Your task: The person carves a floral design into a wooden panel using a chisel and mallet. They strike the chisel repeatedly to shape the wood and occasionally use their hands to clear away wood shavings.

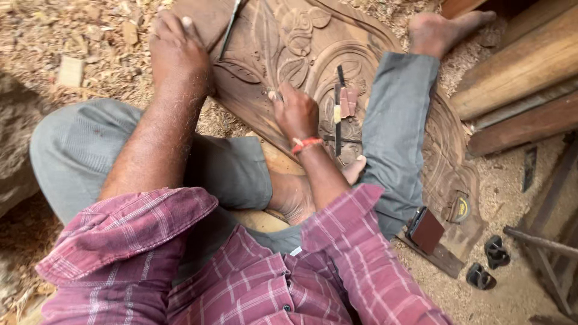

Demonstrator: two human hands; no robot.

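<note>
I see right hand [296,111] clenched on a small tool whose tip meets the carved panel [313,54] at its 11 o'clock, on the leaf relief. Left hand [177,51] lies flat on the panel's edge at 10 o'clock, nothing grasped. Spare chisels [338,108] lie at 3 o'clock, long axis 12–6, nearer the right hand.

The person wears a shirt [253,283] with red and white checks, and the sleeves are rolled up above the elbows. The trousers [391,120] are grey. A thin orange band [306,144] goes around the right wrist. The feet are bare.
</note>
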